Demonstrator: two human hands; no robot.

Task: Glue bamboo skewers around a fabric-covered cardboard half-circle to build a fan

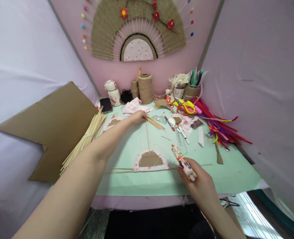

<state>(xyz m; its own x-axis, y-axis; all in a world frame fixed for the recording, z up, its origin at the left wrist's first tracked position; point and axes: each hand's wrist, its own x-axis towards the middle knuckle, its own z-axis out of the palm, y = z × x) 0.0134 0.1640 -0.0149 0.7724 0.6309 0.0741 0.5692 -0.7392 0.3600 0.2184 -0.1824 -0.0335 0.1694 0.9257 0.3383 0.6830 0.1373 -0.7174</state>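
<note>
Surface (132, 186): pale green, near edge running close to the person's body. Half-disc (150, 160) lay flat toward the middle of that near edge, apart from it, straight side facing the person; brown cardboard showed inside a pink-dotted cloth rim. Two side sticks (119, 170) ran out from its left corner, and another stick (206, 165) showed at the right, partly hidden by the right hand (200, 176).

Room to move: green surface showed between the half-disc and the near edge, and on both sides of the upright stick (147, 136) that ran from the half-disc's curved top away from the person. Limits: on the left, a cardboard sheet (62, 126) and a stick bundle (83, 141), the latter partly behind the left forearm; on the right, a heap of pipe cleaners (223, 131); at the back, a bottle (114, 94), a twine roll (145, 89) and the pink wall (161, 68). A pen (170, 123) and a ruler (182, 142) lay beyond the glue gun (183, 161).

Left grip: left hand (138, 117) reached forward, fingertips closed at the far end of the upright stick. Loose sticks (156, 122) lay just beside the fingertips; contact with them could not be told.

Right grip: fingers wrapped around the glue gun's handle, nozzle pointing away from the person and slightly left. The nozzle was clear of the half-disc, to its right.
</note>
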